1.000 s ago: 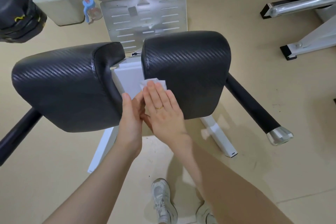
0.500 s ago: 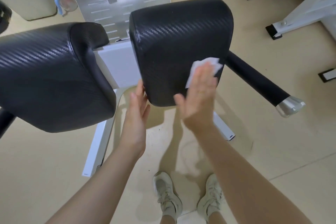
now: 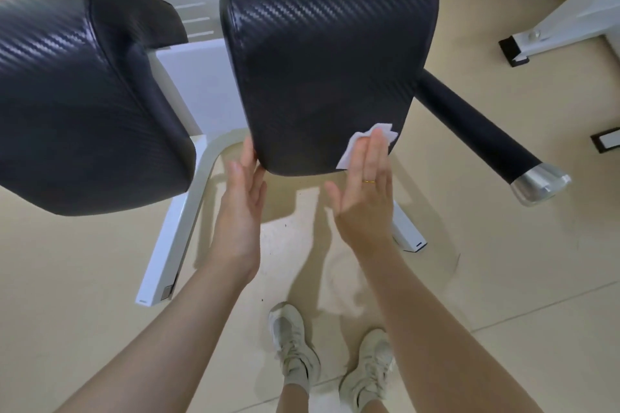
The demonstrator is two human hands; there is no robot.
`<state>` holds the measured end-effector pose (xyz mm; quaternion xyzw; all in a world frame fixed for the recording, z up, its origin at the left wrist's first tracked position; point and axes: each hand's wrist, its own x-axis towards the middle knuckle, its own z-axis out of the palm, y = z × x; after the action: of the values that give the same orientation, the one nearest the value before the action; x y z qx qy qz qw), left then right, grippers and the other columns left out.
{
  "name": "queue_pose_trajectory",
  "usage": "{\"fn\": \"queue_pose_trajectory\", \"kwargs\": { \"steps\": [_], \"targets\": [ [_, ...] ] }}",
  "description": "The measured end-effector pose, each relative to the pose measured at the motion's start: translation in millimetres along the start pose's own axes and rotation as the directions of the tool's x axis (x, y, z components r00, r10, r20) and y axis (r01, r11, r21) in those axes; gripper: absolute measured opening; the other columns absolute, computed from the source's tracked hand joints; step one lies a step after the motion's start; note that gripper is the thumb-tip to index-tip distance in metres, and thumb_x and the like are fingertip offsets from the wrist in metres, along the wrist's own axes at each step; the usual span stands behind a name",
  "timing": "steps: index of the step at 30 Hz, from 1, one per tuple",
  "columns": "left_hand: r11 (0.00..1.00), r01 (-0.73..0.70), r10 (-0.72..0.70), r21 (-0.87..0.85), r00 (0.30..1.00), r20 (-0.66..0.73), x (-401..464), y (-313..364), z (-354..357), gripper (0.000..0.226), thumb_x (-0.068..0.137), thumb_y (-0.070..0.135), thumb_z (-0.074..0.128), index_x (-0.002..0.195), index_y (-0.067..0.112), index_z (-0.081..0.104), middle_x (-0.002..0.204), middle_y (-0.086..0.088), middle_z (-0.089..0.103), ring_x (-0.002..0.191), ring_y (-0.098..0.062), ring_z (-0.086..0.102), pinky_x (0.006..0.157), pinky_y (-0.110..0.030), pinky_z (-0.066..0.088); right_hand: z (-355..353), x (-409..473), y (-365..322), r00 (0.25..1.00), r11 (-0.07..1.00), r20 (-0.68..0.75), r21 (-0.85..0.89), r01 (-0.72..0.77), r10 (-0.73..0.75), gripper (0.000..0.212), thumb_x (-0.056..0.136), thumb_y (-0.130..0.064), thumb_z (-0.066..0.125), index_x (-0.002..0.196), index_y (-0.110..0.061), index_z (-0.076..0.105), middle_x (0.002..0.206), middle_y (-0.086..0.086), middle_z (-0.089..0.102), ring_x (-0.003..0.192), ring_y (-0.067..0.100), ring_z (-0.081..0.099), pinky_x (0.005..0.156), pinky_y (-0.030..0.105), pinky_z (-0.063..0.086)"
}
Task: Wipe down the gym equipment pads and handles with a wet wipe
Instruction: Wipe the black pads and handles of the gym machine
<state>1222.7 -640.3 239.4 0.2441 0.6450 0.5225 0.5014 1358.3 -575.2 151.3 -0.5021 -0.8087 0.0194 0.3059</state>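
While the right hand (image 3: 365,184) presses a white wet wipe (image 3: 365,141) flat against the near right corner of the right pad (image 3: 322,54), the left hand (image 3: 243,191) steadies that pad with straight fingertips at its near left corner. Neither hand curls round anything: the right one lies flat with its fingers together on the wipe, thumb splayed out to the left, and the left one is flat and relaxed, touching the pad's edge.

Judging by where the wipe sits, the work is on the near face of the right pad, low down by its bottom edge. No wet sheen or streaks show on the black woven-look cover, so how much of this pad is already clean cannot be read off its surface. The far top of the pad and its sides look as dry as the rest.

Left of it, the left pad (image 3: 84,94) stands untouched by either hand, and whether it has had its turn cannot be told. The black handle (image 3: 469,124) sticking out to the right, with its silver end cap (image 3: 540,183), is well clear of the wipe and probably awaits wiping; any handle on the left side is out of view.

My reading is that the task is mid-way at best: one pad in hand, the handles probably to come.
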Motion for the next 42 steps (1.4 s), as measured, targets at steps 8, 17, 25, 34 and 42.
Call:
{"fn": "queue_pose_trajectory", "kwargs": {
  "steps": [8,17,25,34,42],
  "targets": [
    [0.999,0.039,-0.04,-0.009,0.998,-0.046,1,4,-3,0.054,0.098,0.05,0.003,0.14,0.041,0.035,0.141,0.025,0.042,0.132,0.001,0.038,0.115,-0.031,0.023,-19,30,4,0.988,0.97,0.025,0.184,-0.157,0.155,0.063,0.096,-0.03,0.037,0.139,0.011,0.017,0.148,0.032,0.014,0.14,0.036,0.011,0.116,0.041,0.016],
    [0.998,0.049,-0.048,0.048,0.999,-0.021,-3,31,-5,0.054,0.097,0.051,0.003,0.139,0.041,0.036,0.142,0.027,0.04,0.134,0.009,0.029,0.117,-0.028,0.017,-45,94,-31,0.981,0.986,-0.098,-0.026,0.167,-0.169,0.052,0.094,-0.026,0.05,0.133,0.006,0.04,0.138,0.026,0.044,0.134,0.036,0.033,0.112,0.043,0.03],
    [0.982,-0.026,0.022,-0.188,0.999,-0.024,13,107,-13,0.044,0.1,0.04,0.013,0.133,0.032,0.041,0.134,0.018,0.047,0.121,0.011,0.044,0.103,-0.012,0.036,-71,135,-73,0.772,0.799,0.249,0.013,0.602,-0.585,0.059,0.089,-0.03,0.051,0.139,-0.001,0.036,0.146,0.015,0.036,0.139,0.027,0.028,0.115,0.04,0.025],
    [1.0,0.006,-0.008,-0.029,0.999,-0.052,19,137,-22,0.024,0.101,0.028,0.031,0.104,0.037,0.053,0.101,0.023,0.058,0.094,0.01,0.054,0.075,-0.005,0.044,-105,202,-84,0.482,0.626,0.519,0.139,0.767,-0.706,0.044,0.092,-0.028,0.038,0.124,-0.007,0.059,0.13,0.009,0.058,0.125,0.023,0.051,0.108,0.039,0.034],
    [0.999,0.006,-0.014,-0.035,0.974,-0.227,36,120,-9,0.031,0.081,0.018,0.069,0.107,0.026,0.055,0.096,0.015,0.059,0.09,-0.003,0.058,0.081,-0.011,0.046,-66,296,-99,0.14,0.643,0.752,0.434,0.632,-0.645,0.04,0.096,-0.032,0.03,0.106,-0.012,0.064,0.114,0.005,0.064,0.111,0.02,0.054,0.108,0.035,0.028]
  ]
}}
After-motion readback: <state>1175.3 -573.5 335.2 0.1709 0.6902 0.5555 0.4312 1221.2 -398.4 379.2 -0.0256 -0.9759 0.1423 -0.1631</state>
